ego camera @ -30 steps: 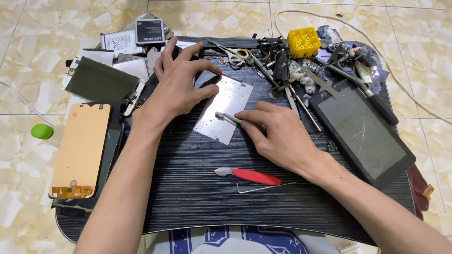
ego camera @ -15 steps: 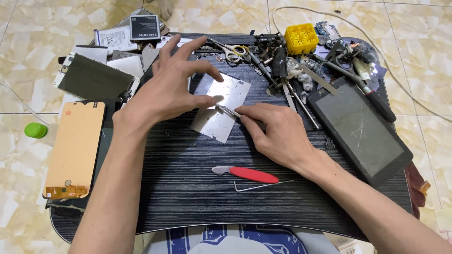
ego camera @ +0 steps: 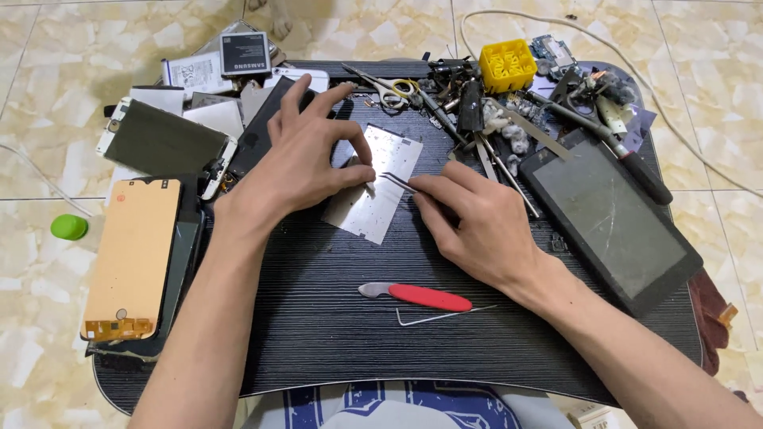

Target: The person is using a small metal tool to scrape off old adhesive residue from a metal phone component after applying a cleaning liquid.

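A thin silver metal plate (ego camera: 373, 199) lies on the dark striped work board (ego camera: 334, 318). My left hand (ego camera: 306, 159) rests on the plate's left edge, thumb and forefinger pinched close over a tiny part I cannot make out. My right hand (ego camera: 477, 222) holds metal tweezers (ego camera: 397, 181), whose tips point left and meet the left fingertips over the plate. A red-handled pry tool (ego camera: 417, 295) and a bent wire (ego camera: 441, 316) lie on the board in front of the right hand.
A black tablet (ego camera: 608, 218) lies at the right. Phone screens and panels (ego camera: 163, 143) and an orange-backed panel (ego camera: 131, 254) lie at the left. Scissors (ego camera: 389, 87), a yellow box (ego camera: 507, 65) and loose tools crowd the back edge. A green cap (ego camera: 69, 227) sits on the tiled floor.
The view has shifted slightly. The tweezers' tips have moved a little left toward my left fingertips, and my left fingers have curled in over the plate's edge.
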